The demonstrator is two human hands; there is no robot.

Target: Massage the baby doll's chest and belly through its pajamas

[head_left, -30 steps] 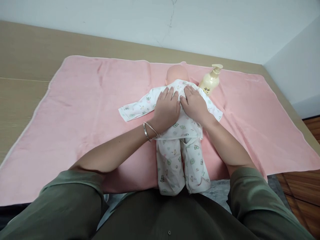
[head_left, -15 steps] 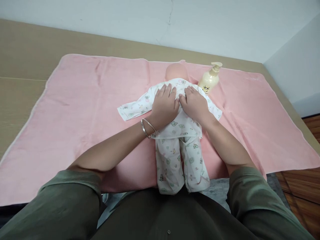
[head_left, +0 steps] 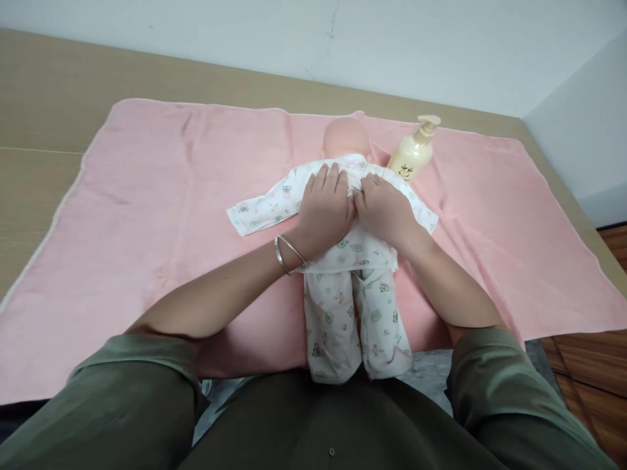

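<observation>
A baby doll (head_left: pixel 345 138) lies on a pink blanket with the back of its head upward. It wears a white printed shirt (head_left: pixel 274 205) and matching trousers (head_left: pixel 333 326). My left hand (head_left: pixel 326 209) rests on the left of the doll's upper back, fingers curled and closed on the shirt cloth. Beside it, almost touching, my right hand (head_left: pixel 385 205) is bunched closed on the cloth too. Between the hands the shirt is gathered into small folds. My fingertips are partly hidden.
The pink blanket (head_left: pixel 147 228) covers much of the wooden table (head_left: pixel 44 78). A cream pump bottle (head_left: pixel 414 153) stands on it, right of the doll's head. A white wall (head_left: pixel 245 39) runs behind the table.
Both hands lay flatter on the doll's back before. Their fingers have curled in, the hands have drawn together, and the shirt between them has bunched up. The view has shifted slightly.
</observation>
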